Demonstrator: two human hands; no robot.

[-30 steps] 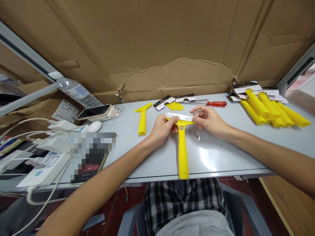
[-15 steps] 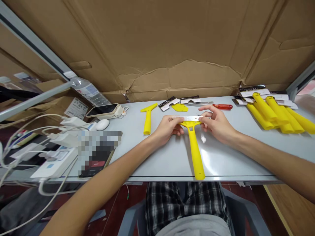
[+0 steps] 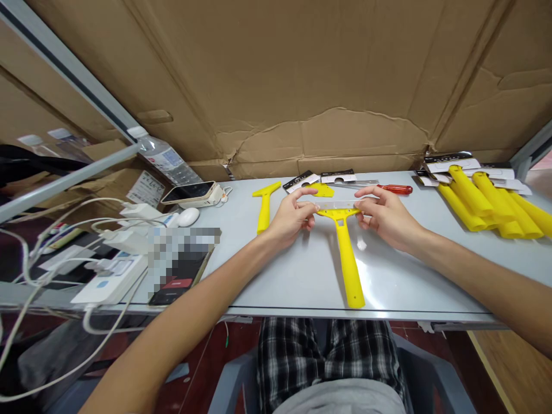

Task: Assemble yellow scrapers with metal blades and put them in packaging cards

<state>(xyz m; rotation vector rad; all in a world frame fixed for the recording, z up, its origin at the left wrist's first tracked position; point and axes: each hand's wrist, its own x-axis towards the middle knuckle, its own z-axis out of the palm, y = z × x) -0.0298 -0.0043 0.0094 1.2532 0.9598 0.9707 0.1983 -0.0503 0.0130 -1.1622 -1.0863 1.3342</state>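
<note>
A yellow T-shaped scraper handle (image 3: 350,261) lies in front of me, its grip pointing toward the desk's near edge. Along its wide head sits a flat metal blade (image 3: 337,204). My left hand (image 3: 293,215) pinches the blade's left end between thumb and fingers. At the right end, my right hand (image 3: 383,214) pinches the blade too, its index finger raised. Left of my hands rests a second yellow scraper handle (image 3: 264,210). Behind them are a yellow plate (image 3: 323,190) and a screwdriver (image 3: 395,189) with a red handle.
Several yellow scrapers (image 3: 495,204) with cards are piled at the right. Black-and-white cards (image 3: 299,181) lie at the back. To the left are a phone (image 3: 190,193), a white mouse (image 3: 188,217), a power strip (image 3: 110,282) with cables, and a leaning water bottle (image 3: 166,158).
The view has shifted slightly, moving everything a little to the right. Both hands stay at the blade's ends; my left index finger is now lifted and extended.
</note>
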